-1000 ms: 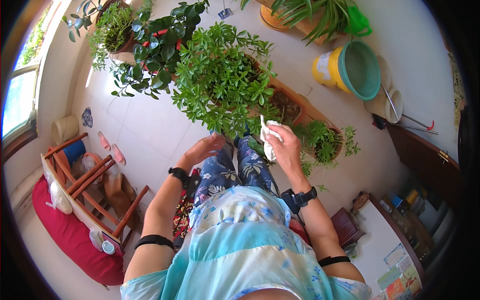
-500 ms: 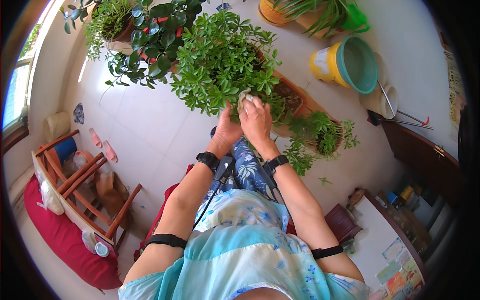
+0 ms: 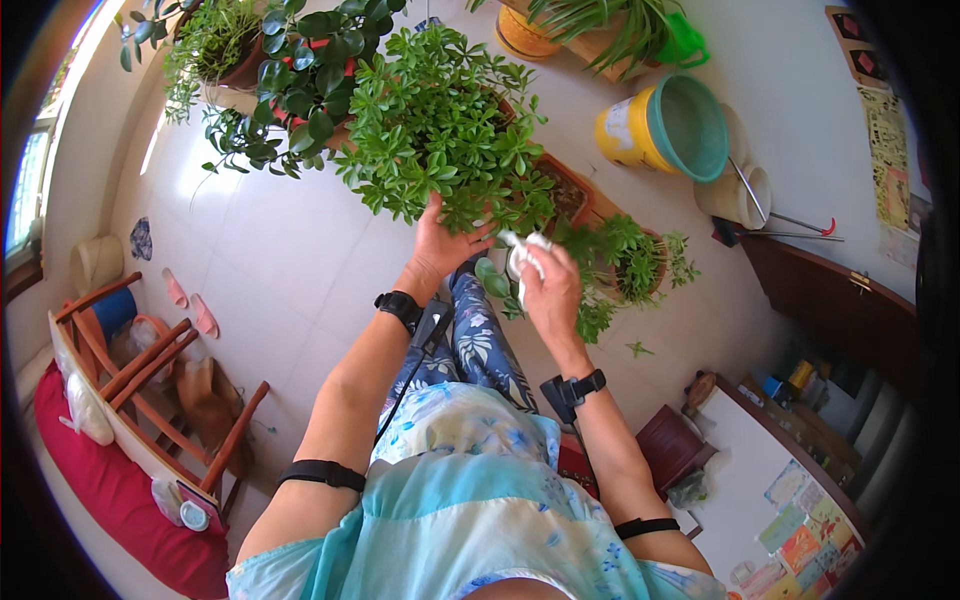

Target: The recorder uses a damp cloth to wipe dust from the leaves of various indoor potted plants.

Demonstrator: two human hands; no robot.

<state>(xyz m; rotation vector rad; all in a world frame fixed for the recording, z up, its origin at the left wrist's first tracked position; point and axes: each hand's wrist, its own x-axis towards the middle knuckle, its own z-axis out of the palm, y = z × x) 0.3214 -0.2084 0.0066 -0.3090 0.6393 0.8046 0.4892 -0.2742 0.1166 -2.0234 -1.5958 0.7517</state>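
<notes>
A bushy green potted plant (image 3: 430,130) stands in front of me, with glossy leaves in small clusters. My left hand (image 3: 443,243) reaches to its near edge, palm turned up and fingers spread, the fingertips at the lowest leaves. My right hand (image 3: 553,292) is closed on a crumpled white cloth (image 3: 526,258), just right of the left hand and below the foliage. Part of the cloth is hidden by the fingers. A few larger rounded leaves (image 3: 491,278) show between the two hands.
A soil-filled planter (image 3: 568,190) and a smaller potted plant (image 3: 640,262) stand to the right. Beyond them are a yellow bucket with a teal basin (image 3: 688,127) and a green watering can (image 3: 683,42). Dark-leaved plants (image 3: 310,75) stand far left; a wooden chair (image 3: 150,370) lies at left.
My hands have moved apart. The right hand has drawn back toward me and right with the cloth, away from the leaves; the left hand has opened at the plant's near edge.
</notes>
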